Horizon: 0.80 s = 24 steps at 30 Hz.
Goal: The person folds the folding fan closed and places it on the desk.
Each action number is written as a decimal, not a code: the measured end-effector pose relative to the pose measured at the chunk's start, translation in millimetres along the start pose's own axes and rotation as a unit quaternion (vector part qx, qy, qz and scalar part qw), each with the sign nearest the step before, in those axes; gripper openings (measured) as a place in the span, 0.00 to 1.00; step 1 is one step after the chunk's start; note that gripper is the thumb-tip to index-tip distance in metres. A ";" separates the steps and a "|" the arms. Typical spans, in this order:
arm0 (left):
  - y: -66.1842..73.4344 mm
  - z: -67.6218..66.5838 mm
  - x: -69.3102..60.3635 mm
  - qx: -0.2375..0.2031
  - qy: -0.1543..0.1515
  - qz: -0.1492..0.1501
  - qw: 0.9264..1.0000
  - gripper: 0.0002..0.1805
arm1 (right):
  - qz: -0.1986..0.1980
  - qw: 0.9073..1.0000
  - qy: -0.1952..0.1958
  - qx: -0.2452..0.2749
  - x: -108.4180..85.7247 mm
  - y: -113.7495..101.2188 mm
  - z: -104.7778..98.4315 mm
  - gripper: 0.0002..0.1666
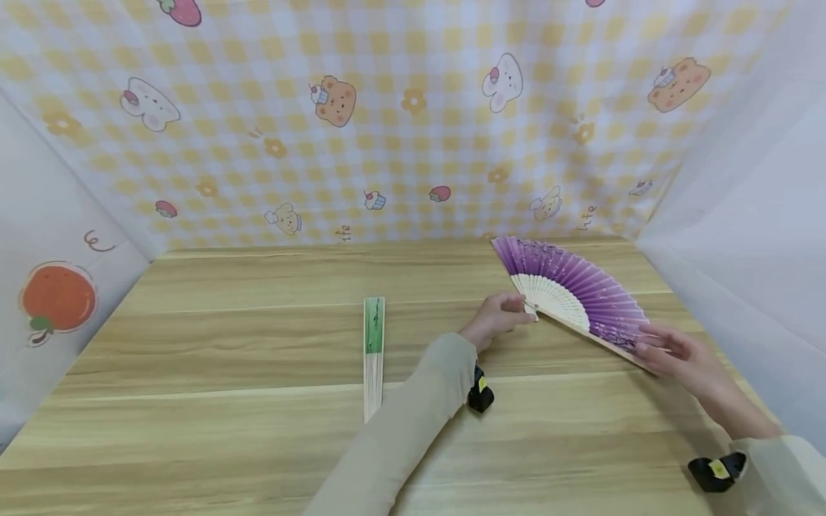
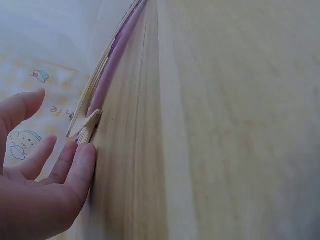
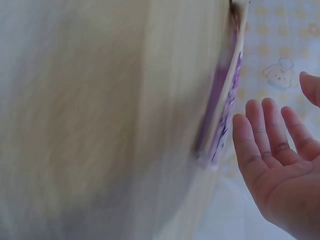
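Note:
A purple fan (image 1: 584,287) with cream ribs lies spread open at the table's back right. At its pivot end is the left hand (image 1: 500,317), fingertips at the short handle; in the left wrist view the left hand (image 2: 47,175) has its thumb raised apart, its lower fingertips by the handle (image 2: 86,126). Beside the fan's right end is the right hand (image 1: 684,358). The right wrist view shows the right hand (image 3: 280,155) with relaxed, spread fingers, a small gap from the fan's edge (image 3: 227,110), holding nothing.
A folded green fan (image 1: 374,330) with pale ribs lies upright in view at the table's middle, its lower end by the left sleeve (image 1: 413,423). A yellow checked cloth (image 1: 400,143) hangs behind the wooden table (image 1: 226,358), with white cloth at both sides.

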<state>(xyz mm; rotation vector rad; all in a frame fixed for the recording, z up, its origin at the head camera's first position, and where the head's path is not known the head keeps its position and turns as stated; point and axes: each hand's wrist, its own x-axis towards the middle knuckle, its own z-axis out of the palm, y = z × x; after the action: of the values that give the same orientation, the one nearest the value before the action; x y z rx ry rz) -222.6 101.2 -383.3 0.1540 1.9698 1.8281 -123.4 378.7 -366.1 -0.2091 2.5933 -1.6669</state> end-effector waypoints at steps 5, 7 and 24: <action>3.8 5.2 2.3 0.005 -0.019 -0.003 1.000 0.26 | 0.024 0.999 0.010 -0.042 -8.9 7.8 -9.1 0.19; 5.6 6.8 3.5 0.006 -0.019 -0.006 1.000 0.25 | 0.038 0.998 0.009 -0.044 -10.5 11.2 -10.8 0.17; 8.5 5.7 7.7 0.026 -0.027 -0.020 0.999 0.24 | 0.106 0.984 0.023 -0.144 -10.5 23.5 -19.8 0.33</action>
<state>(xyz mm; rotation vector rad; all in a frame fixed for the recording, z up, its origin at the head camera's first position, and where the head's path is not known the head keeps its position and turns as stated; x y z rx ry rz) -229.1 110.3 -377.0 0.1771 1.9702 1.7289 -117.3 407.7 -379.6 0.0944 2.7668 -1.2408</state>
